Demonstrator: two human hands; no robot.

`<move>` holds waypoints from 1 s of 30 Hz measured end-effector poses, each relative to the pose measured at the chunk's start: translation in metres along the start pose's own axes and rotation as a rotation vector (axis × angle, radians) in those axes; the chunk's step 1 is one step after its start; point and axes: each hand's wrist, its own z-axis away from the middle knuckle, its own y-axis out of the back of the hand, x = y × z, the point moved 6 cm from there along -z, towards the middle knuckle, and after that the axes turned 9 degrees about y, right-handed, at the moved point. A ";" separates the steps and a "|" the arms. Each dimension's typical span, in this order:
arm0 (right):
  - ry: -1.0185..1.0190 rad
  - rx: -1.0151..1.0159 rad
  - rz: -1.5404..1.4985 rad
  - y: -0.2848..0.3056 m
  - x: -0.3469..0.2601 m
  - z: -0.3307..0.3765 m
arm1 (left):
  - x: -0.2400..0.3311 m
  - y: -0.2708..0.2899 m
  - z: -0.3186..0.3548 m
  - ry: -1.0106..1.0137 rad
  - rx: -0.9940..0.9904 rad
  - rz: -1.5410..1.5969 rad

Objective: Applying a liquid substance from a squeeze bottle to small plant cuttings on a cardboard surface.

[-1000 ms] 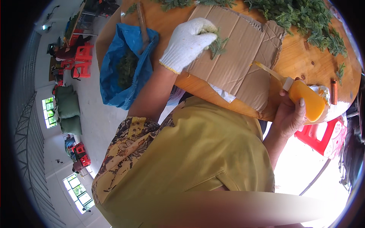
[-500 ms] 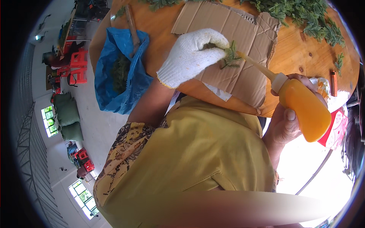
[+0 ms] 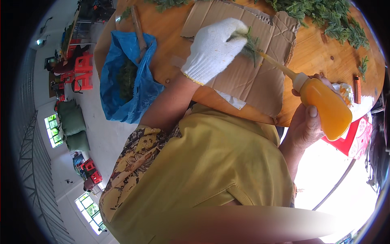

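Observation:
My left hand [image 3: 217, 49], in a white knitted glove, pinches a small green fir-like sprig [image 3: 252, 46] above a sheet of corrugated cardboard [image 3: 266, 87]. My bare right hand [image 3: 306, 126] is closed around a soft squeeze bottle [image 3: 327, 107] filled with orange-yellow liquid. The bottle is tilted, its long tapered nozzle [image 3: 278, 65] pointing left with the tip at or very near the sprig. Whether any liquid is coming out is too small to tell.
A round wooden table [image 3: 170, 36] carries a heap of green sprigs [image 3: 325, 20] at the far right, one loose sprig [image 3: 362, 68] and an orange-red box-shaped item [image 3: 357, 89]. At left, a blue plastic bag [image 3: 118, 101] holds greenery, near a wooden stick [image 3: 139, 32].
My left hand has shifted up and slightly right with the sprig, turning it so its tip hangs lower. The bottle has moved slightly up, its nozzle staying beside the sprig.

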 end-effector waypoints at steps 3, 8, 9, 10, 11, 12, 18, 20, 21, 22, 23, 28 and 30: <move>-0.001 -0.004 0.025 0.003 0.003 -0.001 | 0.008 0.004 -0.003 -0.017 0.096 -0.160; 0.028 -0.052 0.035 0.014 0.005 -0.003 | 0.025 0.023 -0.003 0.223 0.019 0.094; 0.033 -0.041 0.017 0.014 0.004 -0.004 | 0.016 0.022 -0.003 0.224 0.024 0.090; 0.032 -0.041 0.014 0.011 0.004 -0.006 | 0.001 0.023 -0.003 0.176 0.092 0.086; 0.046 -0.001 0.072 0.010 0.002 -0.007 | -0.007 0.025 -0.003 0.127 0.160 0.082; 0.059 0.040 0.136 0.012 0.002 -0.007 | -0.003 0.024 -0.003 0.128 0.157 0.083; 0.037 -0.050 0.084 0.019 0.007 -0.004 | 0.014 0.006 -0.004 0.195 0.016 -0.260; 0.031 -0.045 0.064 0.018 0.006 -0.003 | 0.001 0.000 -0.005 0.206 -0.008 -0.226; 0.026 -0.036 0.049 0.018 0.006 -0.003 | -0.003 -0.003 -0.008 0.213 -0.037 -0.189; 0.027 -0.034 0.051 0.017 0.005 -0.003 | -0.004 -0.002 -0.011 0.211 -0.039 -0.189; 0.009 -0.006 0.022 0.015 0.005 -0.003 | -0.005 -0.003 -0.013 0.215 -0.105 -0.179; -0.035 0.033 -0.028 0.014 0.003 -0.003 | 0.004 -0.006 -0.014 0.147 -0.151 -0.195; -0.039 0.073 -0.026 0.016 0.002 -0.002 | 0.006 -0.007 -0.016 0.131 -0.168 -0.297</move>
